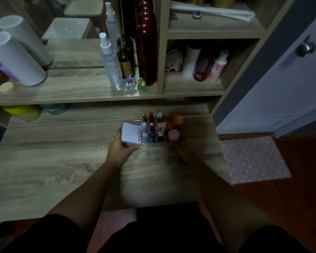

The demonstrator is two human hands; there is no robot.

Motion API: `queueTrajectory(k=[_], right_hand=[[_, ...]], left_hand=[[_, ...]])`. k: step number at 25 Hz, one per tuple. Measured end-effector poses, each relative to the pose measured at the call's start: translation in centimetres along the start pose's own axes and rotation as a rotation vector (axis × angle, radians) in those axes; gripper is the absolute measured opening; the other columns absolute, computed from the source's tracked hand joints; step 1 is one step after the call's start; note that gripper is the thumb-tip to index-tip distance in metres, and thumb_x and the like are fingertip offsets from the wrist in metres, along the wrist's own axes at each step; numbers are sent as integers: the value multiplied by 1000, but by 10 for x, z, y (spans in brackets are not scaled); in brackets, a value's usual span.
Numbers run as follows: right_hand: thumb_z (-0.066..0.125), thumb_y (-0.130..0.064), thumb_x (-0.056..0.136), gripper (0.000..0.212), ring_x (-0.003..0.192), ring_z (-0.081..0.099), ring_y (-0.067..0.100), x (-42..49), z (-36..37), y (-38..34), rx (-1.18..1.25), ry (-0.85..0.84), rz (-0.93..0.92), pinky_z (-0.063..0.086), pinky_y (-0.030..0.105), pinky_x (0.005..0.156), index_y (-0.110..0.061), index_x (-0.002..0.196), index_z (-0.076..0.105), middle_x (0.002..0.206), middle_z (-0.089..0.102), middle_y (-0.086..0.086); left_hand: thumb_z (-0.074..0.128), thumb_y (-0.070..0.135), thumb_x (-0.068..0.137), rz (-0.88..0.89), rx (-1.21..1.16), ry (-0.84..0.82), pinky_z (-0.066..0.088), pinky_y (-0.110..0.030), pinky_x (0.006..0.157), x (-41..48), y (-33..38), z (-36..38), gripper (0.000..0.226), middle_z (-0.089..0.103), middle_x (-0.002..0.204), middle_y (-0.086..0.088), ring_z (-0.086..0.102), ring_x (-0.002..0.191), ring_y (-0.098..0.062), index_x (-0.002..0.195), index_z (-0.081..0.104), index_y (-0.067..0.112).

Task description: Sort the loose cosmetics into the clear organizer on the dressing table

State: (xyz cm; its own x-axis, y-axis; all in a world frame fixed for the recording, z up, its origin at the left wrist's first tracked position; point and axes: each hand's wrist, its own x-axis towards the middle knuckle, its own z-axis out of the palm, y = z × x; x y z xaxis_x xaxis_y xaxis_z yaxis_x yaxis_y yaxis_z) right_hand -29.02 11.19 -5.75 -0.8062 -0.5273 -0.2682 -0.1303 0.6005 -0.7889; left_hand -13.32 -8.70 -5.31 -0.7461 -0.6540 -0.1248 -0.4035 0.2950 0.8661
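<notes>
Head view: my left hand point(121, 147) grips the near-left corner of the clear organizer point(150, 144), fingers curled against the white compact point(131, 133) lying in its left bay. To its right, tubes and small bottles point(150, 128) stand in the narrow middle slots — then round pink and orange pieces point(174, 134) fill the right end. My right hand point(181, 146) is dim and blurred at that end; I cannot tell its grip. The worktop point(53, 161) looks free of loose cosmetics, so I judge I'm squaring the organizer — best moved low, level and slowly so nothing tips.
</notes>
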Motion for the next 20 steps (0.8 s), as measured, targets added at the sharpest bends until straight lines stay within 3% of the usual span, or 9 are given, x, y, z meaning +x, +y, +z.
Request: queueTrajectory(k=[3, 6, 10, 14, 17, 19, 20], right_hand=[[78, -25, 73, 73, 109, 59, 28, 3, 0, -1, 5, -2, -32, 42, 23, 83, -13, 135, 43, 121, 64, 13], [80, -21, 72, 77, 114, 57, 30, 8, 0, -2, 0, 24, -53, 46, 38, 95, -12, 137, 40, 126, 61, 15], [80, -20, 72, 74, 116, 55, 34, 10, -1, -1, -23, 2, -55, 45, 49, 98, -9, 135, 43, 125, 60, 18], [79, -19, 73, 71, 117, 55, 35, 9, -1, -5, -38, -6, -45, 46, 46, 98, -9, 134, 44, 127, 59, 18], [78, -16, 74, 79, 121, 50, 33, 0, -7, -17, 40, -40, -6, 43, 51, 101, -10, 140, 34, 136, 49, 15], [70, -17, 81, 68, 123, 47, 32, -8, -16, -27, 58, -38, -67, 41, 49, 104, -7, 138, 35, 138, 45, 17], [64, -17, 85, 57, 120, 48, 32, -14, -20, -33, 72, -29, -126, 42, 39, 104, -2, 134, 40, 134, 47, 21]], left_hand=[[85, 17, 63, 19, -14, 5, 43, -4, 68, 2, 0, 0, 82, 59, 108, 9, 58, 89, 5, 132, 42, 24], [84, 16, 64, 19, -16, 8, 45, -14, 73, 5, 2, 1, 82, 58, 111, 5, 58, 97, -11, 133, 41, 21], [84, 16, 65, -5, -13, -7, 48, -29, 83, 6, 3, 1, 83, 58, 121, -4, 55, 105, -15, 135, 39, 17], [85, 15, 64, -7, 0, -19, 50, -30, 83, 5, 2, 3, 85, 59, 121, -6, 58, 107, -19, 134, 37, 19], [87, 19, 60, -24, 40, -11, 52, -47, 93, -3, 14, -6, 93, 57, 125, -11, 55, 114, -27, 133, 30, 13], [85, 24, 63, -16, 90, 8, 44, -52, 102, -6, 26, -10, 100, 48, 136, -16, 46, 124, -32, 140, 23, 8], [81, 26, 69, -2, 135, 17, 39, -51, 107, -10, 34, -11, 101, 40, 143, -17, 39, 130, -33, 145, 17, 7]])
